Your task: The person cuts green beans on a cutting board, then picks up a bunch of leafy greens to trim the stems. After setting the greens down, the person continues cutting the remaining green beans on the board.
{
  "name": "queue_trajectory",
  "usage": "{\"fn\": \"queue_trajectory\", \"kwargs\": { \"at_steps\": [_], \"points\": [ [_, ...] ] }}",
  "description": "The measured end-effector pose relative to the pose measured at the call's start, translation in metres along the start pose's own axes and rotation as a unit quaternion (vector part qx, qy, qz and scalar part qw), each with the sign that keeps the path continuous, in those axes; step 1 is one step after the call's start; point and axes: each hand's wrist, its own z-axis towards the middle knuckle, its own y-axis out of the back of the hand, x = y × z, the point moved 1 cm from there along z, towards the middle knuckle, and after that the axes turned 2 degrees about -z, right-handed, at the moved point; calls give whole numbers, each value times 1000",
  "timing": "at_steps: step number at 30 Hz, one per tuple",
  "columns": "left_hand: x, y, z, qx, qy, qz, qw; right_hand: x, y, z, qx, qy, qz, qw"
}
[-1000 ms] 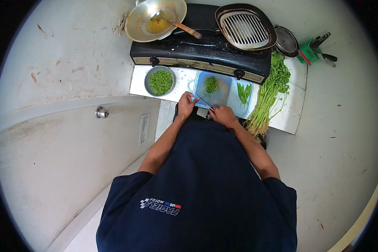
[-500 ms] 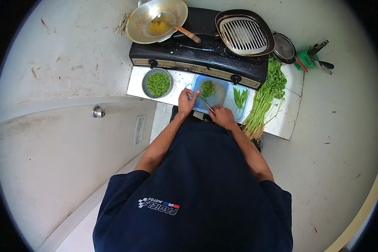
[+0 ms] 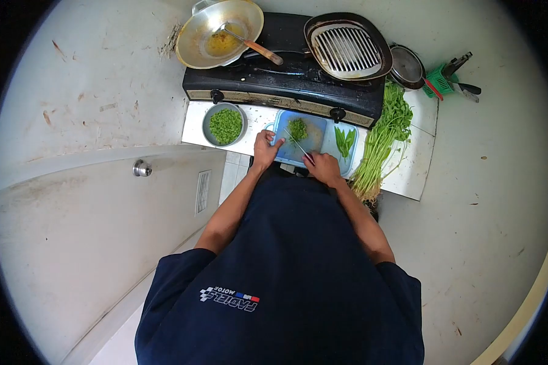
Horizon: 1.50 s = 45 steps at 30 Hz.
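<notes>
My right hand [image 3: 324, 167] is closed around the dark handle of a knife [image 3: 299, 146]. Its blade points up and left, with the tip by a small pile of chopped greens [image 3: 296, 128] on the blue cutting board [image 3: 313, 150]. At the board's left edge is my left hand [image 3: 265, 149], thumb stretched toward the blade and apart from the bent fingers; nothing shows in it. Several cut green leaves [image 3: 345, 142] lie on the right part of the board. To the left, a grey bowl [image 3: 243, 132] holds finely chopped greens [image 3: 226, 126].
Behind the board stands a black stove [image 3: 268, 85] with a wok [image 3: 192, 45], a wooden-handled ladle [image 3: 263, 51] and a grill pan [image 3: 350, 52]. Long leafy stalks with roots [image 3: 377, 149] lie at right, near a small pan [image 3: 407, 66] and a green basket [image 3: 438, 82] of utensils.
My left hand has drawn back slightly, its thumb now away from the chopped pile and blade. More of the knife blade shows across the board. The whole view has shifted slightly.
</notes>
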Motion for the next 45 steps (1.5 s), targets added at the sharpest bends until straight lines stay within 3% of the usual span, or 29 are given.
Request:
{"fn": "queue_trajectory", "kwargs": {
  "at_steps": [4, 7, 11, 17, 20, 32, 35, 45],
  "points": [
    [-21, 13, -8, 25, 2, -71, 997, 4, 7, 2, -26, -2, -19, 999],
    [-45, 25, -16, 96, -135, -19, 986, 1, 7, 4, -39, 0, -22, 999],
    [-50, 19, -18, 136, -195, 87, 967, -4, 7, 4, -83, 39, -4, 996],
    [-58, 14, -9, 217, -151, 100, 959, -6, 13, 1, -82, 53, -11, 995],
    [-54, 11, -5, 209, -185, 54, 959, -7, 13, -1, -86, 55, -15, 995],
    [-58, 6, -16, 222, -162, 98, 956, -7, 14, -2, -77, 52, -12, 996],
    [-74, 13, -21, 226, -119, 106, 961, -6, 13, -2, -73, 52, -10, 996],
    [-59, 12, -22, 210, -142, 116, 960, -7, 9, -3, -86, 59, -9, 995]
  ]
}}
